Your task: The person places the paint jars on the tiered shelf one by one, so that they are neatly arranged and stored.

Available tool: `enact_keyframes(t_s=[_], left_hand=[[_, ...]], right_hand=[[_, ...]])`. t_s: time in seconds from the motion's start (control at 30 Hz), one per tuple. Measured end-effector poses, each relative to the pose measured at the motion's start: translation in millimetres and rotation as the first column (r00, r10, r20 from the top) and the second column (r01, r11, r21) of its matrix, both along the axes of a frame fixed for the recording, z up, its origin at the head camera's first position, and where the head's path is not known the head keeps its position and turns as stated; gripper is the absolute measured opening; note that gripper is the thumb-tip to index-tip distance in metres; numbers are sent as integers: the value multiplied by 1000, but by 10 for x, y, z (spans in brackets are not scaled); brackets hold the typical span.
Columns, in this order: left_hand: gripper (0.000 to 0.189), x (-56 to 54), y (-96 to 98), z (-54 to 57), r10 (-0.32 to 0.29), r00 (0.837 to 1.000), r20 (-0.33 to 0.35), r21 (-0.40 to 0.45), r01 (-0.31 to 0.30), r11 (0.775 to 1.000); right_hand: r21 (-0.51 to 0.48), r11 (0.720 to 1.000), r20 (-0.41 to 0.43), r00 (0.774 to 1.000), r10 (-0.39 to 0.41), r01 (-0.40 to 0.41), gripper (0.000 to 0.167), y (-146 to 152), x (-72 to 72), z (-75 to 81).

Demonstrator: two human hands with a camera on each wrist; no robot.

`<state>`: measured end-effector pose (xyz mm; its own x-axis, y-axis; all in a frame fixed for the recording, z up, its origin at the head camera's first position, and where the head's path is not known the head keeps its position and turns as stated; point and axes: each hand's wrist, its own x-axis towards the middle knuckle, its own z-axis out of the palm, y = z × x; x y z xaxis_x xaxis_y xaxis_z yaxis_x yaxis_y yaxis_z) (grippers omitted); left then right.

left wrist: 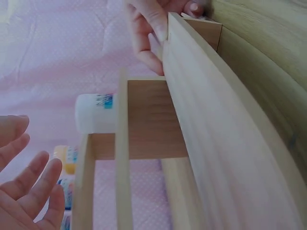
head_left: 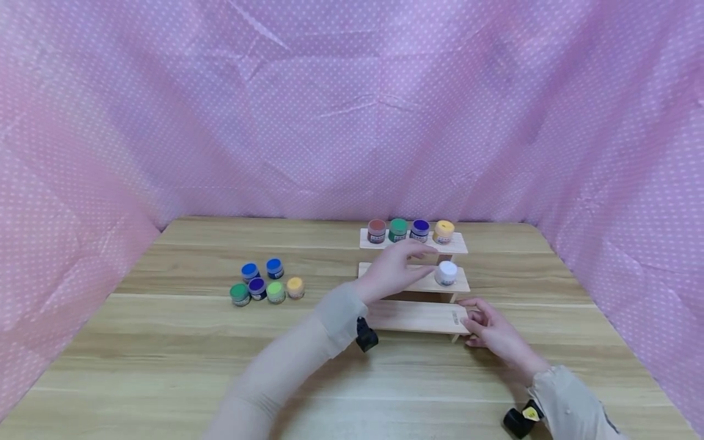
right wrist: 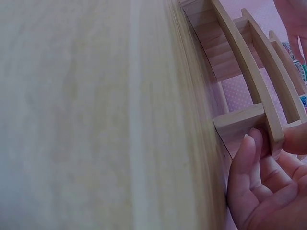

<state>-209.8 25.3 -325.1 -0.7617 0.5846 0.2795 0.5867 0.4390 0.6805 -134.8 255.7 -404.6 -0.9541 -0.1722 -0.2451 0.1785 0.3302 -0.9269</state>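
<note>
A three-step wooden stand (head_left: 412,316) rests on the table. On its middle step, near the right end, sits a white-lidded paint jar (head_left: 446,273). My left hand (head_left: 393,269) hovers over that step with its fingers spread, just left of the white jar; the left wrist view shows a gap between those fingers (left wrist: 41,187) and the jar. At the right end of the lowest step, my right hand (head_left: 492,330) pinches the board, thumb above and fingers below. Red (head_left: 376,231), green (head_left: 398,231), purple (head_left: 420,231) and yellow (head_left: 443,232) jars line the top step.
Left of the stand, several paint jars stand grouped on the wooden table (head_left: 165,342): blue (head_left: 274,268), dark green (head_left: 239,294), purple (head_left: 256,288), light green (head_left: 276,292) and yellow (head_left: 295,288) lids. A pink dotted cloth (head_left: 352,122) hangs behind and at the sides.
</note>
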Motion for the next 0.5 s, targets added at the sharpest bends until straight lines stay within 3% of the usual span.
enact_keyframes(t_s=[0.1,0.5], left_hand=[[33,40,-130,35,4,1000,0,42,-4,999],[26,204,-676,61,66,990,-126,218,-38,975]], right_hand=[[15,1000,-5,1000,1,-1,42,-2,-13,14],[12,1000,7,1000,-5,5,41,-9,-13,-12]])
